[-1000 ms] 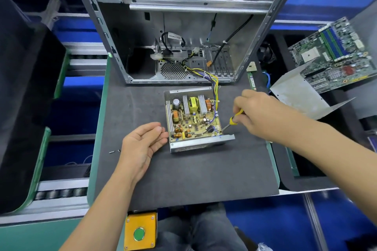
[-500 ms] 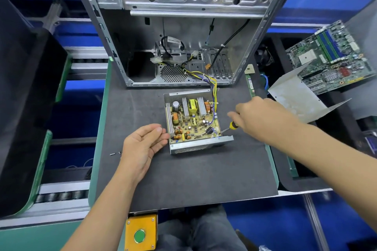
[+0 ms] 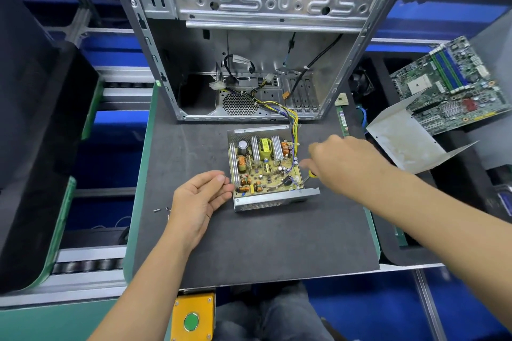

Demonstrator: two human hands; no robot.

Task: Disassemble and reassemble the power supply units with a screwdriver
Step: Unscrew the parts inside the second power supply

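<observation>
An opened power supply unit [image 3: 266, 166] lies on the dark mat [image 3: 249, 243], its yellow circuit board with coils and heat sinks exposed. Its wire bundle runs up into the computer case [image 3: 249, 36] behind it. My left hand [image 3: 199, 199] rests flat against the unit's left wall, fingers touching the metal. My right hand [image 3: 340, 163] is closed around a yellow-handled screwdriver [image 3: 309, 176]; its thin shaft points down-left at the board's right front corner. Most of the handle is hidden in the fist.
Loose screws [image 3: 160, 209] lie on the mat left of my left hand. The removed metal cover [image 3: 407, 141] sits at the right, with a motherboard [image 3: 454, 83] behind it. A yellow box with a green button [image 3: 192, 318] is at the near edge. A RAM stick [image 3: 342, 122] lies beside the case.
My right hand has moved left and down, bringing the screwdriver tip closer to the board's right front corner. My left hand has stayed against the unit's left side.
</observation>
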